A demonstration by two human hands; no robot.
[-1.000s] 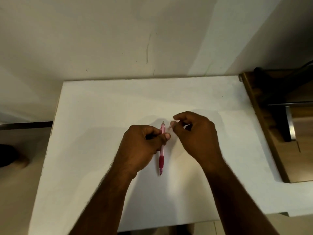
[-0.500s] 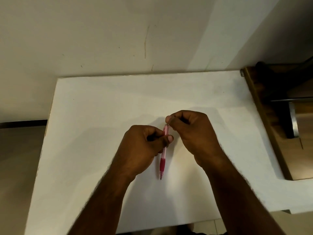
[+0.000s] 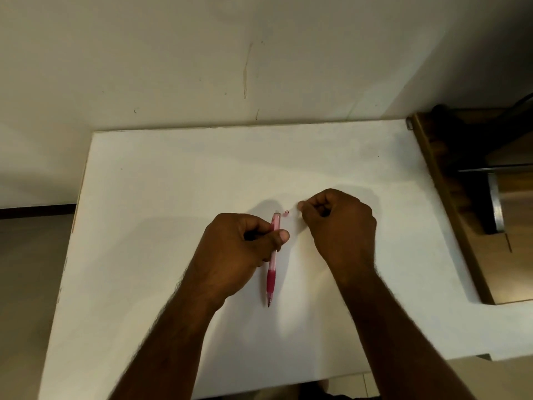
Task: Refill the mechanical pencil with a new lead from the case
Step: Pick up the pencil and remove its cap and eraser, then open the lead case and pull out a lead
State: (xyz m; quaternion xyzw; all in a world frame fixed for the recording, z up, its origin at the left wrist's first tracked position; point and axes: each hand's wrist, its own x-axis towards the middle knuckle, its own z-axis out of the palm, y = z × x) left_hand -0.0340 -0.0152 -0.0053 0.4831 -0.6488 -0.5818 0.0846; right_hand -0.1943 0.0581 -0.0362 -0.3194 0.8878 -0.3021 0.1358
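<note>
A pink mechanical pencil [image 3: 272, 272] with a darker pink grip is held in my left hand [image 3: 239, 255], which is closed around the upper barrel. The pencil's tip points toward me and touches the white table [image 3: 173, 183]. Its top end is bare. My right hand [image 3: 340, 226] is just to the right of the top end, with thumb and forefinger pinched. A small translucent pink cap [image 3: 286, 212] sticks out from that pinch, a short gap away from the pencil. No lead case is in view.
The white table stands against a pale wall [image 3: 230, 53]. A wooden unit [image 3: 450, 197] with a metal part [image 3: 496, 203] adjoins the table's right edge. The floor shows at the left.
Half a second ago my right fingertips were at the pencil's top end. They have moved off to the right with the small cap. My left hand still holds the pencil in place.
</note>
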